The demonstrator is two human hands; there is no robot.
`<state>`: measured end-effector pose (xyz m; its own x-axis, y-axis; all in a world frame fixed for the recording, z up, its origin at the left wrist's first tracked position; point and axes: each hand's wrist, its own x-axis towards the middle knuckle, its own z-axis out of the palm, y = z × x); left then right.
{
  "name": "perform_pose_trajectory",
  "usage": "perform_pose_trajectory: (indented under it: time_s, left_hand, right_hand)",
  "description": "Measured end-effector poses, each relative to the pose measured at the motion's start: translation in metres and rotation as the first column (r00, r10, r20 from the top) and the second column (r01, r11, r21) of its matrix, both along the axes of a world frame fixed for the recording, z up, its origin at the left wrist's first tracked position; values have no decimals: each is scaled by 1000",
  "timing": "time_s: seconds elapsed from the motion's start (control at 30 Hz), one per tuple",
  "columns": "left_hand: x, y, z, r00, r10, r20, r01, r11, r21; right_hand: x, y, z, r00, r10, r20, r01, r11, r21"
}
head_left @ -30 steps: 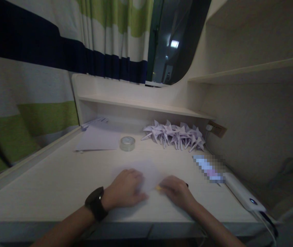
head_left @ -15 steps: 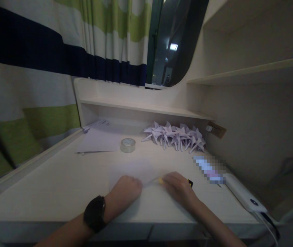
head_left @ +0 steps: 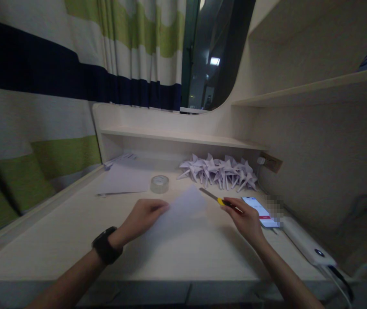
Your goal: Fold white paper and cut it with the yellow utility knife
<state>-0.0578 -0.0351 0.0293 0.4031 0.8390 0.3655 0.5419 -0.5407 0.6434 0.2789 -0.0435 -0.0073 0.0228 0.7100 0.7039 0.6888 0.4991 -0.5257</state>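
"Paper (head_left: pixel 183 212): where was it in the head view?"

"Around the middle of the frame, slanting over the worktop (head_left: pixel 74 234). The left hand (head_left: pixel 145 216), with a dark watch (head_left: pixel 108 246) at its wrist, had its fingers pinched on the left edge."

"And the right hand (head_left: pixel 243 219)?"

"Right of centre, fingers closed around a knife (head_left: pixel 221 201) with a yellow collar. Its blade pointed to the upper left, its tip just beside the paper's top corner; I couldn't tell whether they touched."

"What lay behind?"

"A tape roll (head_left: pixel 160 184) near centre, folded paper pinwheels (head_left: pixel 217 169) to its right, and white sheets (head_left: pixel 122 178) towards the left."
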Motion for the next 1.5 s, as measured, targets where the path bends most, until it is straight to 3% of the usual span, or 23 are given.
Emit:
perform_pose_trajectory:
  time_s: [0.07, 0.17, 0.33, 0.4, 0.47, 0.53, 0.6, 0.63, 0.67, 0.73, 0.77, 0.83, 0.93, 1.03, 1.13, 1.33, 1.5]
  left_hand:
    - [0, 2, 2, 975, 96, 198, -73, 990, -120]
    - [2, 3, -8, 858, 241, 453, -98, 944, -316]
    - [13, 8, -55, 714, 404, 572, -69, 853, -517]
    - [17, 7, -75, 688, 419, 593, 16, 807, -590]
    - [18, 1, -87, 709, 384, 592, 111, 768, -631]
    - [16, -10, -90, 829, 296, 474, 139, 712, -688]
    - [13, -22, -82, 961, 133, 243, 94, 669, -738]
    - [12, -26, -75, 993, 35, 112, 57, 689, -722]
    - [12, -28, -67, 999, -43, 0, 33, 762, -646]
    - [19, -26, -52, 973, -83, -217, 10, 948, -317]
    - [25, -22, -47, 956, -46, -289, 10, 992, -125]
    - [46, -10, -44, 931, -34, -364, 76, 992, 102]
    - [84, 4, -60, 892, 64, -448, 62, 963, 262]
    - [113, 6, -84, 874, 128, -468, 18, 955, 295]
    - [118, 8, -96, 858, 27, -513, 129, 955, 265]
    - [87, 40, -77, 797, -223, -561, 375, 911, 171]
    - [76, 61, -71, 813, -283, -510, 396, 909, 127]
  right_hand:
    - [3, 3, 2, 989, -81, -124, 84, 996, 21]
    - [6, 8, 0, 978, -120, -173, 122, 993, -2]
    - [0, 12, -21, 995, -43, -92, 30, 990, -135]
    - [-4, 14, -31, 999, -18, -50, 8, 982, -189]
    - [-7, 15, -38, 1000, -1, 3, 2, 973, -229]
    - [-11, 14, -42, 998, 3, 61, 12, 969, -249]
    - [-14, 12, -43, 993, -2, 120, 32, 967, -251]
    - [-16, 11, -43, 989, -6, 147, 44, 967, -252]
    - [-17, 10, -42, 985, -13, 173, 57, 966, -251]
    - [-20, 7, -40, 975, -26, 221, 81, 967, -242]
    - [-21, 6, -38, 969, -40, 243, 99, 968, -232]
    - [-20, 5, -35, 953, -89, 288, 153, 966, -207]
    - [-14, 5, -33, 920, -179, 348, 254, 950, -183]
    - [-7, 6, -35, 888, -231, 397, 317, 934, -165]
    - [-6, 5, -38, 857, -278, 434, 366, 921, -133]
    - [-14, 0, -37, 823, -321, 468, 424, 896, -130]
    - [-16, -1, -39, 802, -318, 506, 452, 876, -166]
